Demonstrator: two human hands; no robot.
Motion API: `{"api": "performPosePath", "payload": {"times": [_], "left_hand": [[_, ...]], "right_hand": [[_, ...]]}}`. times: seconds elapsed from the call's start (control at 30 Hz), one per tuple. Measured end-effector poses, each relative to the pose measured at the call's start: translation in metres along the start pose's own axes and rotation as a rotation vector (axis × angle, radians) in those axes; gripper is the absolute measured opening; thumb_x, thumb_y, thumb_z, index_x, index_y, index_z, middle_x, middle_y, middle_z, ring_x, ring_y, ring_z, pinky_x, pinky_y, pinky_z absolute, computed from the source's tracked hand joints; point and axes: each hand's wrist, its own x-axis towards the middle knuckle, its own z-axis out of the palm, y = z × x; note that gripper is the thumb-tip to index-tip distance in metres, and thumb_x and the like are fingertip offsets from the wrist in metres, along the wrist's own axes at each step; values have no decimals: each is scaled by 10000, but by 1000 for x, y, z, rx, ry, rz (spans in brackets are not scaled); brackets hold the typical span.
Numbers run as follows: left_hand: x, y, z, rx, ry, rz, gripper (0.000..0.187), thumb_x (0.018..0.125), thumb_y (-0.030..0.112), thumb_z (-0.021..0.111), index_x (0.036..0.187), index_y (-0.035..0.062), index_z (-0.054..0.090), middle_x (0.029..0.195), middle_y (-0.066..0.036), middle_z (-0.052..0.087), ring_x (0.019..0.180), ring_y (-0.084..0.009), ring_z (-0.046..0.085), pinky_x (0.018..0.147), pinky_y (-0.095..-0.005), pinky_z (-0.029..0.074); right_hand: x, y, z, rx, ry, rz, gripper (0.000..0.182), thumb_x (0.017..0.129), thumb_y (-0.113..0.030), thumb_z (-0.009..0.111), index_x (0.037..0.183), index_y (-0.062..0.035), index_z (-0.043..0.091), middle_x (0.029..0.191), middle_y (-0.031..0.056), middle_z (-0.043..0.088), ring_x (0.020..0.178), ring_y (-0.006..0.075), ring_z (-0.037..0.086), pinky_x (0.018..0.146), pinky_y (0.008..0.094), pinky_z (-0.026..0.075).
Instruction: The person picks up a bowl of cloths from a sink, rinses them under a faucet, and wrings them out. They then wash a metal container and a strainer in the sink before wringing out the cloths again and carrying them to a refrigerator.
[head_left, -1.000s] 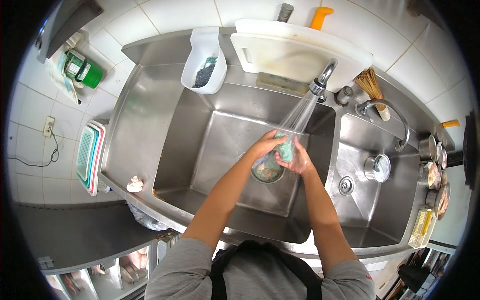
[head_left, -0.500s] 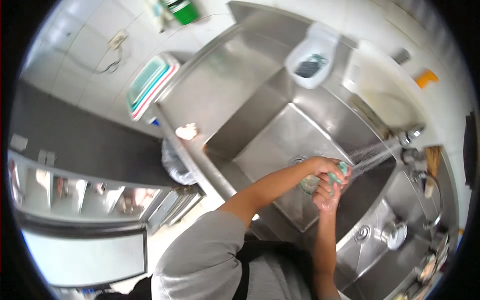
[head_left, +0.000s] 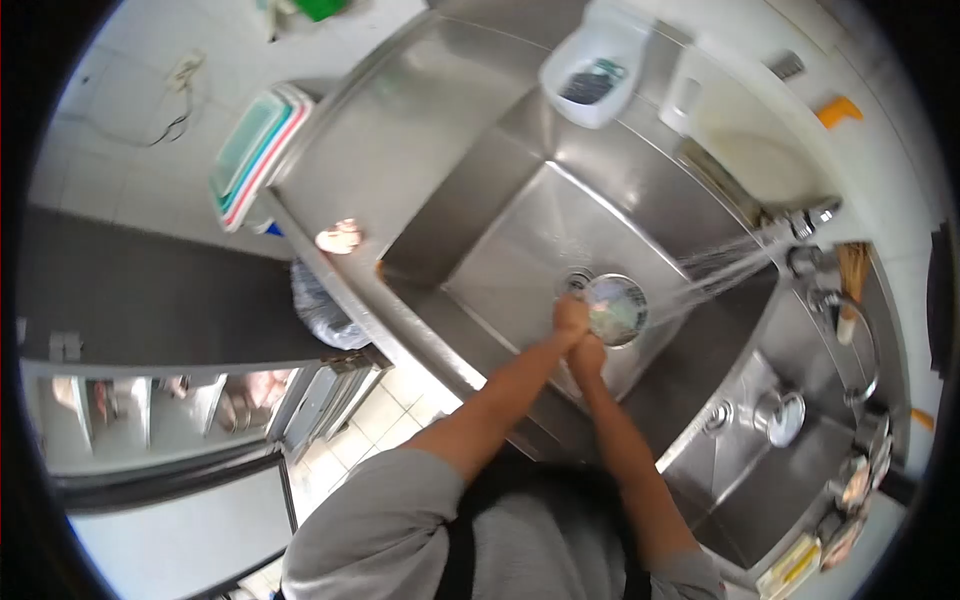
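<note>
Head view: left hand [head_left: 571, 314] and right hand [head_left: 588, 353] bunch together in the sink [head_left: 520, 245], bowl [head_left: 618, 311] just off to their right, by the spray [head_left: 715, 277]; can't tell how open they are or what's gripped.

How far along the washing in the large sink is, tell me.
Midway, probably. Looks done: some rinsing of a green item, held in the spray earlier. In hand: the left hand and right hand, now out of the spray, are together beside the bowl; blur hides anything between them. Left, likely: shutting the tap, still running, and handling the bowl, its contents inside, in the large sink.
</note>
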Motion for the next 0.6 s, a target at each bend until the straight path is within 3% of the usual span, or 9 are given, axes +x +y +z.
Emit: {"api": "performPosePath", "payload": {"times": [0.17, 0.2, 0.27, 0.3, 0.33, 0.37, 0.43, 0.53, 0.6], "left_hand": [[16, 42, -105, 113, -73, 309, 228, 796, 222, 491, 826, 9, 567, 766, -170, 593, 715, -344, 571, 625, -382, 441], [12, 58, -165, -25, 42, 772, 136, 755, 106, 502, 841, 26, 570, 768, -153, 588, 695, -301, 575, 628, -355, 440], [41, 74, -244, 136, 440, 853, 211, 634, 13, 534, 845, 11, 552, 717, -113, 563, 609, -241, 521, 608, -353, 427], [61, 59, -279, -101, 474, 696, 160, 684, 37, 532, 842, 17, 553, 744, -113, 558, 681, -241, 521, 651, -347, 415], [81, 43, -313, -364, 525, 556, 114, 734, 60, 531, 839, 22, 555, 772, -112, 553, 752, -242, 521, 694, -342, 404], [75, 50, -355, 470, 798, 912, 130, 774, 98, 555, 881, 26, 550, 837, -122, 548, 766, -273, 503, 690, -378, 390], [82, 29, -388, 707, 842, 665, 281, 833, 272, 476, 961, 34, 550, 998, -176, 515, 962, -311, 468, 822, -413, 363], [167, -137, -430, 1143, 528, 767, 345, 803, 273, 537, 1071, 59, 516, 1127, -194, 461, 1127, -376, 348, 922, -455, 290], [126, -75, -410, 916, 583, 537, 384, 794, 277, 550, 1099, 50, 496, 1154, -200, 443, 1166, -383, 298, 947, -465, 253]], "right_hand": [[30, -19, -19, 349, 13, -345, 360, 645, -138, 620, 979, -44, 523, 944, 166, 546, 858, 332, 538, 696, 386, 446], [38, -13, -16, 444, 69, -485, 397, 654, -99, 602, 1033, -47, 494, 1053, 176, 515, 940, 339, 511, 757, 382, 433], [49, 9, -12, 243, -40, -241, 405, 668, -73, 581, 1060, -57, 478, 1123, 175, 466, 988, 325, 486, 812, 379, 407], [56, 20, -9, 37, -167, -10, 416, 683, -47, 561, 1086, -67, 463, 1194, 173, 417, 1036, 311, 461, 866, 377, 381], [60, 29, -2, 40, -164, -4, 416, 683, -47, 561, 1086, -67, 463, 1194, 173, 417, 1036, 311, 461, 866, 377, 381], [62, 36, 6, -47, -73, -65, 430, 688, -47, 554, 1103, -80, 449, 1203, 165, 408, 1021, 304, 470, 880, 380, 377], [66, 55, 31, -136, 18, -123, 444, 693, -48, 548, 1120, -93, 436, 1211, 156, 399, 1006, 297, 480, 893, 382, 373], [66, 87, 57, -262, -61, -83, 413, 691, -36, 526, 1094, -95, 465, 1136, 139, 476, 968, 293, 501, 914, 392, 355], [69, 102, 54, -364, -274, -60, 299, 693, -54, 524, 989, -93, 550, 1025, 134, 547, 909, 291, 534, 856, 380, 398]]}}
